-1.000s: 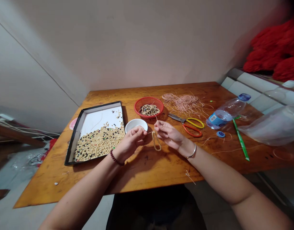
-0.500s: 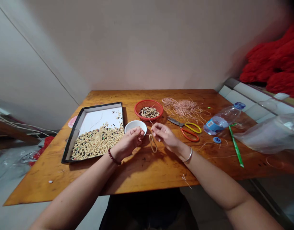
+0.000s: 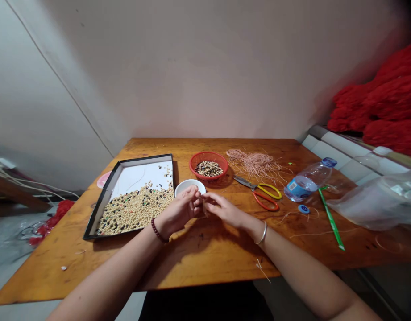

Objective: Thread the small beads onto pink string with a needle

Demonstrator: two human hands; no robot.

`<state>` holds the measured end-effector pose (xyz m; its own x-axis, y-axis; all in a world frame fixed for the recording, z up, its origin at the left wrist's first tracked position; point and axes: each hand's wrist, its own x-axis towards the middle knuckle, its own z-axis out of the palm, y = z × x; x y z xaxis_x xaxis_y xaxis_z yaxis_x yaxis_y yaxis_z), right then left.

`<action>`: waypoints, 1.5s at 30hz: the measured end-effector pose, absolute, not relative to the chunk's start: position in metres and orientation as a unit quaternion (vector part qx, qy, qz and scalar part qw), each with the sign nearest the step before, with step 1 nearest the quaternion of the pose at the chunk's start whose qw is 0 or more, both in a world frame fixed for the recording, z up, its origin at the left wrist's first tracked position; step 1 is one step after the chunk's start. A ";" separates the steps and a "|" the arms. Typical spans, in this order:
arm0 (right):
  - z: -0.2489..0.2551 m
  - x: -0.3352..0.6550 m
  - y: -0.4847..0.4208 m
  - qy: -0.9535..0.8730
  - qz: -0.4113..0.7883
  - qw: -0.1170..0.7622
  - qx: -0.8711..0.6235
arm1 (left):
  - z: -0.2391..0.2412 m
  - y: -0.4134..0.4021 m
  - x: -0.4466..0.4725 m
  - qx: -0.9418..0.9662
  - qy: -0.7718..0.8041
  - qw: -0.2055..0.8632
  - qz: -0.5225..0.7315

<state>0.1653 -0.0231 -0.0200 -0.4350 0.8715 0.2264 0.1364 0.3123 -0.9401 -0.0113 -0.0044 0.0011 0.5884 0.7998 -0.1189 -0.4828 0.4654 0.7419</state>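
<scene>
My left hand (image 3: 180,209) and my right hand (image 3: 222,209) meet over the middle of the wooden table (image 3: 205,254), fingertips pinched together. The small loop of tan beads on cord that they were holding is now hidden between the fingers. Just behind the hands stands a small white bowl (image 3: 188,186). To the left lies a black-rimmed tray (image 3: 106,198) with many loose tan, dark and green beads. A red mesh basket (image 3: 208,164) with beaded strands sits behind the bowl.
A tangle of pink cord (image 3: 255,161) lies at the back. Scissors (image 3: 263,196) with yellow and orange handles, a plastic bottle (image 3: 307,179) on its side, its blue cap (image 3: 303,209), a green stick (image 3: 330,218) and a clear bag (image 3: 379,203) lie to the right. Red yarn (image 3: 386,107) is piled at far right.
My hands have come together. The bead loop that hung between them is no longer visible, closed up between the fingers. The camera has tilted slightly.
</scene>
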 end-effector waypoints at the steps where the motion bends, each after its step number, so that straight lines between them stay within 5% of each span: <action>1: -0.022 0.164 -0.022 -0.678 0.525 0.386 -0.341 | 0.002 -0.004 -0.012 0.338 0.232 0.824 0.392; 9: -0.023 0.167 -0.016 -0.593 0.575 0.396 -0.402 | 0.002 0.002 -0.011 0.361 0.326 0.738 0.467; 18: -0.025 0.163 -0.013 -0.595 0.519 0.466 -0.400 | -0.004 -0.008 -0.009 0.617 0.394 0.496 0.467; 37: -0.017 0.166 -0.014 -0.567 0.537 0.469 -0.412 | -0.008 -0.012 -0.005 0.629 0.367 0.492 0.478; 45: -0.017 0.166 -0.016 -0.522 0.646 0.435 -0.347 | -0.007 -0.019 -0.003 0.652 0.328 0.491 0.475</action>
